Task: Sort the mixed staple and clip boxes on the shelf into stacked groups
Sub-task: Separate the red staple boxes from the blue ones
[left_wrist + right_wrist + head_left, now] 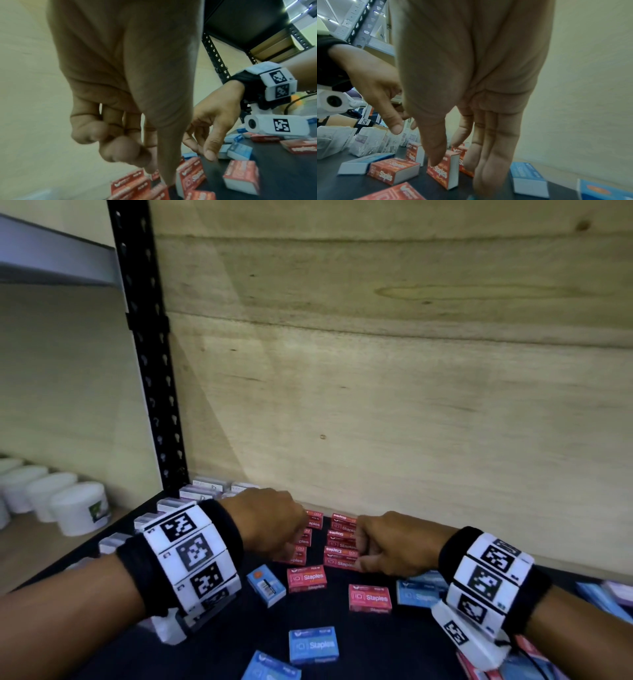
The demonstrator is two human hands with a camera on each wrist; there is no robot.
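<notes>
Red staple boxes stand in two short columns at the back of the dark shelf (342, 652), the left column (304, 540) and the right column (340, 542). My left hand (298, 529) hovers over the left column with its outer fingers loosely curled. Its thumb (166, 175) points down at the red boxes (130, 185) and it holds nothing. My right hand (359, 546) has straight fingers (489, 159) reaching down beside the right column, its thumb over a red box (443, 174). Two loose red boxes (306, 578) (370, 597) lie in front.
Blue staple boxes (313, 645) (418, 590) and a blue-and-orange box (265, 585) lie scattered on the near shelf. White clip boxes (191, 494) line the left edge by the black upright (150, 371). The wooden back panel (411, 405) stands just behind the stacks. White tubs (80, 508) sit on the neighbouring shelf.
</notes>
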